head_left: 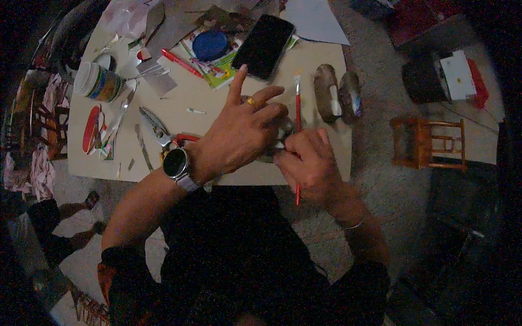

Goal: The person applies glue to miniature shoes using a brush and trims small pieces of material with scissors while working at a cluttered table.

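Note:
My left hand (244, 125), with a watch (176, 163) and a ring, bends over a greyish object (284, 129) at the table's front. Its index finger points outward while the other fingers curl around that object, which is mostly hidden. My right hand (312, 160) is closed against it, fingers pinched on something small and pale that I cannot make out. A red-handled paintbrush (298, 108) passes under the right hand; whether it is gripped is unclear. Beyond the right hand lie two brown-grey, shoe-shaped pieces (327, 92) with pale patches.
On the table (217, 103) are red-handled shears (156, 127), a black phone (265, 48), a blue round lid (210, 45), a red pen (182, 63), a white-lidded jar (99, 81) and a red folding knife (92, 129). A small wooden chair (429, 144) stands at right; another person's legs show left.

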### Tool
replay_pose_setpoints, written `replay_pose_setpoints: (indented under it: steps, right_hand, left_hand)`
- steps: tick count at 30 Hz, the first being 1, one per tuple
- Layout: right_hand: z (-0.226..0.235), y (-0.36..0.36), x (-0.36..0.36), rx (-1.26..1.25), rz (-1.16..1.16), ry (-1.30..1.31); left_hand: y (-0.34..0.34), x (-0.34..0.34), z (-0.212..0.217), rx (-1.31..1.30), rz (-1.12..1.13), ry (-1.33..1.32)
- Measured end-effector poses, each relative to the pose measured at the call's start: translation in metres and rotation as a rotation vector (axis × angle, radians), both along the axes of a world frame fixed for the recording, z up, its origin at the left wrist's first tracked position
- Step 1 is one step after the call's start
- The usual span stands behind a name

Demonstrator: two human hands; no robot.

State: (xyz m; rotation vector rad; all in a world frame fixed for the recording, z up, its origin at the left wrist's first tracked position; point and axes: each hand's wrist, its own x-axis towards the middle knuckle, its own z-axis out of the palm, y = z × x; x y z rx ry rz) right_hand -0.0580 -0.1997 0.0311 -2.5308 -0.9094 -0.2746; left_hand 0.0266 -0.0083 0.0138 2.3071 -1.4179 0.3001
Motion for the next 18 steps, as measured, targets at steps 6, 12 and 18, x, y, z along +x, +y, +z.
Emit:
replay_pose_setpoints:
  steps: [6,12,18]
  right_hand:
    - [-0.003,0.002,-0.001,0.020,-0.003,-0.039]
    - [-0.004,0.007,0.002,0.047,-0.003,-0.061]
    - [-0.009,0.014,0.001,0.058,-0.011,-0.076]
  left_hand:
    - [0.003,-0.001,0.004,0.016,-0.022,0.004]
    - [0.005,0.003,0.000,0.024,-0.034,0.043]
    - [0.022,-0.002,0.009,0.103,0.064,0.111]
